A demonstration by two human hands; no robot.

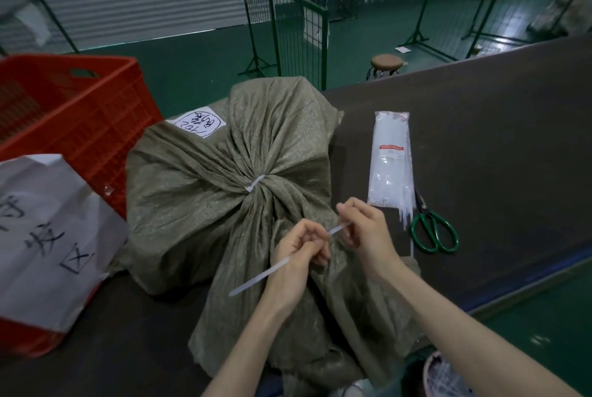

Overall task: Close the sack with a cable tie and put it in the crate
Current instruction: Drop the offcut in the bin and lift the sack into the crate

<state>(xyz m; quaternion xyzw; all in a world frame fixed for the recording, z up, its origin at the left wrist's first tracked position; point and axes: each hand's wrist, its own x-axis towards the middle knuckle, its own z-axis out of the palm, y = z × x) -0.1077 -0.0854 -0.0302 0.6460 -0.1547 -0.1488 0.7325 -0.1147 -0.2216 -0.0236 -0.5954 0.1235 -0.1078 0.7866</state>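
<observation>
Sack [205,204] is lying on the dark table [480,146], just beside the red crate [80,114]. One white tie [255,183] is already cinching its neck. Left hand [299,254] and right hand [365,230] are both pinching a second cable tie [256,278] over the loose mouth. It's looking bulky and soft (woven, probably slippery), so I'm recommending gripping the gathered neck. White label [200,122] is handwritten and unreadable to me.

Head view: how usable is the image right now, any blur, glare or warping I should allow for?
Head view: wide-angle warping bends the table edge and the red crate; the paper sign at the left edge is smeared; glare patches sit on the green floor; both hands and the cable tie on the sack read sharply.
</observation>
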